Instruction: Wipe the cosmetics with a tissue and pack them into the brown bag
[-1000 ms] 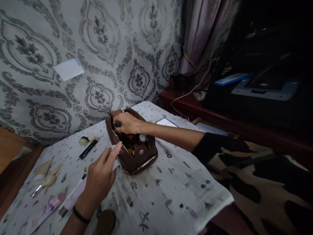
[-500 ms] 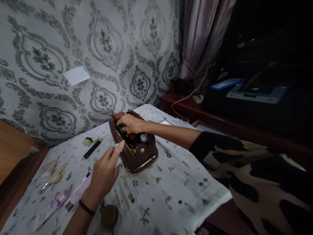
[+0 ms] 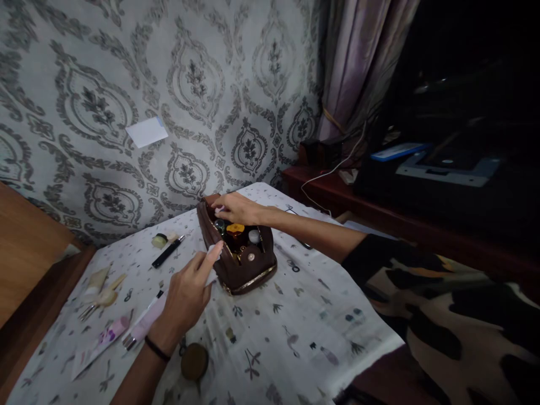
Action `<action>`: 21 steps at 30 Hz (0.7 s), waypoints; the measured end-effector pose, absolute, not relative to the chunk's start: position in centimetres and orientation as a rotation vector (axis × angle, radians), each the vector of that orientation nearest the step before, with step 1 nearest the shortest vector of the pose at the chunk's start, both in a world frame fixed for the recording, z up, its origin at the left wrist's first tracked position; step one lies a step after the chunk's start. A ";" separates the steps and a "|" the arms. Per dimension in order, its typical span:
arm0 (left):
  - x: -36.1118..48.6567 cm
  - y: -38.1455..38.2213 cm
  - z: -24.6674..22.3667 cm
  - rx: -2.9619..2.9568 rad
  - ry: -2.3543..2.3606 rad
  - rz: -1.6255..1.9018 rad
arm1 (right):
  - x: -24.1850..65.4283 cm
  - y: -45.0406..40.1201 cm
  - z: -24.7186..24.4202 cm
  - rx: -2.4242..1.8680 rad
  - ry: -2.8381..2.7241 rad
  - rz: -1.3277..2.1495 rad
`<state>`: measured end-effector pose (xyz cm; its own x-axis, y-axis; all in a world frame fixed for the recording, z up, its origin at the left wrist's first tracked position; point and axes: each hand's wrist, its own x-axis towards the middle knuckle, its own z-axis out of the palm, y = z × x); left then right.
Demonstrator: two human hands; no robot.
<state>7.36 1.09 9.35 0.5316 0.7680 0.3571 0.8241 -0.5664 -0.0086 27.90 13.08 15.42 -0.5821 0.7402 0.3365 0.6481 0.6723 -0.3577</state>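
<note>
A brown zippered bag (image 3: 248,278) lies open on the patterned white cloth. Inside it show a yellow-orange item (image 3: 235,229), a white round cap (image 3: 253,236) and a small bottle (image 3: 219,225). My right hand (image 3: 238,208) reaches over the bag's far end, its fingers closed at the opening around something pale, too small to name. Beside the bag's near left edge, my left hand (image 3: 189,289) is closed on a white item (image 3: 214,259), mostly hidden by the fingers, with the index finger stretched toward the bag.
Left on the cloth (image 3: 295,337) lie a black pen-like item (image 3: 167,252), a pink-white tube (image 3: 101,344), a beige tube (image 3: 97,281) and brushes. A round brown case (image 3: 194,361) is near my left wrist. Dark red furniture (image 3: 320,183) stands right, behind.
My right hand has lifted slightly within the bag's opening, showing a pale item at its fingers and more of the contents. The camera view has shifted a little; my left hand stays beside the bag.
</note>
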 end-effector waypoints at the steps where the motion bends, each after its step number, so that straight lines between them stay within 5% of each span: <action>1: 7.3 1.0 9.3 -2.597 -1.361 -0.480 | 28.0 12.9 15.6 -1.085 -2.423 0.266; 21: 6.8 0.7 8.8 -2.649 -1.388 -0.556 | 28.1 10.0 14.9 -0.870 -2.910 0.516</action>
<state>6.82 0.67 8.84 0.5177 0.7747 0.3630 0.8112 -0.5794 0.0796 28.13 9.98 14.92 -0.8388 0.5431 -0.0372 0.5229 0.7847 -0.3329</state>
